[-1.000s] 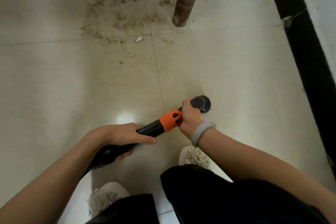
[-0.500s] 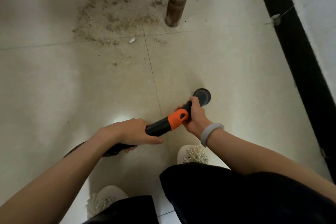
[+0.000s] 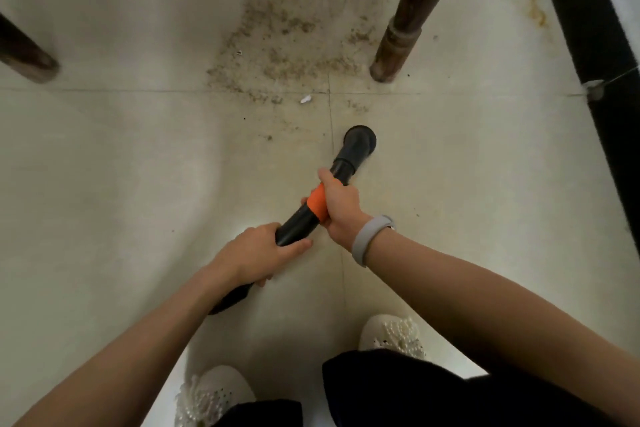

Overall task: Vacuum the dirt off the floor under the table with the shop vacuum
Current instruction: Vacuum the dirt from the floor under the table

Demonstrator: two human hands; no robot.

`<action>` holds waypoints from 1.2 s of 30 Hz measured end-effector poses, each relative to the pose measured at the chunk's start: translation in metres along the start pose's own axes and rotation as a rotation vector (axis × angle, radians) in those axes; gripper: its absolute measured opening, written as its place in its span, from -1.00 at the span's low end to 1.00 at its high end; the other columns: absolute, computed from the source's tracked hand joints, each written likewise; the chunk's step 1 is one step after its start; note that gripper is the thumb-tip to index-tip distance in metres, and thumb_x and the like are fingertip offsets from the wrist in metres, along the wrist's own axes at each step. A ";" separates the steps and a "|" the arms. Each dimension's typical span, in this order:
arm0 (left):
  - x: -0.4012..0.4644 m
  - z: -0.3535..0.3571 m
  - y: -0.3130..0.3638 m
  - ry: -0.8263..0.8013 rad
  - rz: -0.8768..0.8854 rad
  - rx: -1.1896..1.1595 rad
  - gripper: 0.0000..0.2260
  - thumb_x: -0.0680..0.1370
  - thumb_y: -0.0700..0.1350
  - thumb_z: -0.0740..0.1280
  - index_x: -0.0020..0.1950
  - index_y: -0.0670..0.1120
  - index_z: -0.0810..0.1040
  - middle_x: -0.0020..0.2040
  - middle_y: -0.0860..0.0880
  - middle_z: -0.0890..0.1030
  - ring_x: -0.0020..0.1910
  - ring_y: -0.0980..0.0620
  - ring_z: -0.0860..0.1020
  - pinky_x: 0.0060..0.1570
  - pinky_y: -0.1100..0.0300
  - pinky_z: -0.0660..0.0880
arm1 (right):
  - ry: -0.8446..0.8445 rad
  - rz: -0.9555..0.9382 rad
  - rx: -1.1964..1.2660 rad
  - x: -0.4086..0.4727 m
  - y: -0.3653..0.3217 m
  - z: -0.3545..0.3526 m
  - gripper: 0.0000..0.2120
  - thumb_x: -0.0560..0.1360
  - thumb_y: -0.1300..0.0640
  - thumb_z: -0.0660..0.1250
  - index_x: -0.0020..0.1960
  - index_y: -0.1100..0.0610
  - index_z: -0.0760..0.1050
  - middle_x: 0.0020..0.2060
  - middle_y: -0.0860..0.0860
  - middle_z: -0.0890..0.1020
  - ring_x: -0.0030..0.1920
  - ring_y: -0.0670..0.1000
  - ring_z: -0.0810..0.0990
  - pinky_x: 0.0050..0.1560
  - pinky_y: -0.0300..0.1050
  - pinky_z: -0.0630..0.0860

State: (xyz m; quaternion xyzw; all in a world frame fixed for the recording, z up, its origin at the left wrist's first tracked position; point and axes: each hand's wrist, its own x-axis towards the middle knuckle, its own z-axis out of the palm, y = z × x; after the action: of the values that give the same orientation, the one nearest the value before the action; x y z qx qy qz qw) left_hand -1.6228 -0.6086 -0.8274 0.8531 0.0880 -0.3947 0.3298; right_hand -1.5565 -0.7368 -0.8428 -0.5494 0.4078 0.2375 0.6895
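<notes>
Home dining area: tiled floor (image 3: 104, 166), turned wooden table leg (image 3: 401, 35).

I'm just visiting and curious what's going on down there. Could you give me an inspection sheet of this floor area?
Surface: pale tiled floor, glossy, grout lines crossing.
Job's things: black wand with an orange collar; its round nozzle sits short of the dirt, a brown patch lying beside a table leg.
Clutter: white scrap at the dirt's near edge; stray specks around it.
Grips: left hand grips the wand's lower part; right hand grips at the collar, grey wristband on its wrist.
Cables: thin wire at the black baseboard.
Surroundings: second leg at left; rusty stain; white shoes.
</notes>
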 end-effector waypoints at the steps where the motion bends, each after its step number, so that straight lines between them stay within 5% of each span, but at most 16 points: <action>1: -0.001 0.001 -0.004 0.028 -0.018 -0.051 -0.60 0.45 0.32 0.25 -0.03 -0.01 0.48 -0.34 -0.01 0.60 -0.46 0.02 0.58 -0.33 0.16 0.53 | -0.015 -0.018 -0.031 -0.002 0.004 0.010 -0.78 0.50 0.12 0.36 -0.09 0.14 0.31 -0.29 0.07 0.46 -0.40 0.05 0.55 -0.34 -0.08 0.56; 6: -0.006 0.005 -0.011 0.063 -0.059 -0.162 -0.67 0.48 0.26 0.27 -0.08 -0.01 0.45 -0.38 -0.01 0.58 -0.48 0.05 0.54 -0.41 0.24 0.46 | -0.035 -0.069 -0.131 -0.005 0.014 0.029 -0.82 0.50 0.21 0.30 -0.18 0.12 0.30 -0.35 0.08 0.43 -0.43 0.07 0.52 -0.33 -0.06 0.56; 11: -0.005 0.012 -0.016 -0.049 0.055 -0.149 -0.71 0.50 0.22 0.28 -0.07 0.01 0.46 -0.34 0.01 0.62 -0.44 0.08 0.57 -0.29 0.20 0.53 | 0.006 -0.100 -0.159 0.003 0.006 0.010 -0.82 0.51 0.20 0.27 0.03 0.22 0.31 -0.33 0.09 0.43 -0.49 0.04 0.52 -0.42 -0.11 0.55; 16: -0.001 0.014 -0.008 -0.059 0.154 -0.069 -0.74 0.51 0.23 0.25 -0.06 0.06 0.45 -0.23 0.03 0.63 -0.39 0.17 0.54 -0.17 0.19 0.54 | 0.022 -0.090 -0.129 0.014 -0.023 -0.009 -0.81 0.51 0.23 0.27 0.07 0.23 0.31 -0.33 0.11 0.42 -0.52 0.04 0.49 -0.48 -0.14 0.53; 23: 0.025 0.006 0.013 -0.006 0.229 0.052 -0.61 0.51 0.28 0.21 0.05 -0.01 0.48 -0.19 0.01 0.61 -0.23 0.05 0.59 -0.15 0.14 0.54 | 0.047 -0.097 -0.090 0.031 -0.054 -0.019 -0.87 0.51 0.21 0.28 -0.03 0.23 0.35 -0.33 0.11 0.45 -0.43 0.07 0.49 -0.39 -0.06 0.54; 31: 0.048 -0.016 0.046 0.108 0.274 0.237 -0.63 0.51 0.31 0.17 -0.02 0.01 0.42 -0.30 0.06 0.49 -0.33 0.10 0.48 -0.37 0.22 0.37 | 0.101 -0.120 0.026 0.045 -0.084 -0.027 -0.85 0.52 0.18 0.30 0.00 0.22 0.36 -0.27 0.11 0.47 -0.33 0.06 0.51 -0.33 -0.06 0.57; 36: 0.059 -0.020 0.067 0.134 0.307 0.403 -0.55 0.52 0.32 0.14 0.09 -0.04 0.42 -0.25 0.04 0.44 -0.27 0.04 0.45 -0.30 0.18 0.33 | 0.106 -0.100 0.097 0.052 -0.095 -0.045 -0.83 0.52 0.15 0.31 0.03 0.20 0.38 -0.23 0.11 0.48 -0.30 0.05 0.51 -0.31 -0.07 0.54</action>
State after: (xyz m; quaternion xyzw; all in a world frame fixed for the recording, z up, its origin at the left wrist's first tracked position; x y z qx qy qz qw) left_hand -1.5431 -0.6544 -0.8285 0.9292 -0.1010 -0.2922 0.2027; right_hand -1.4671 -0.8126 -0.8351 -0.5468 0.4268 0.1535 0.7038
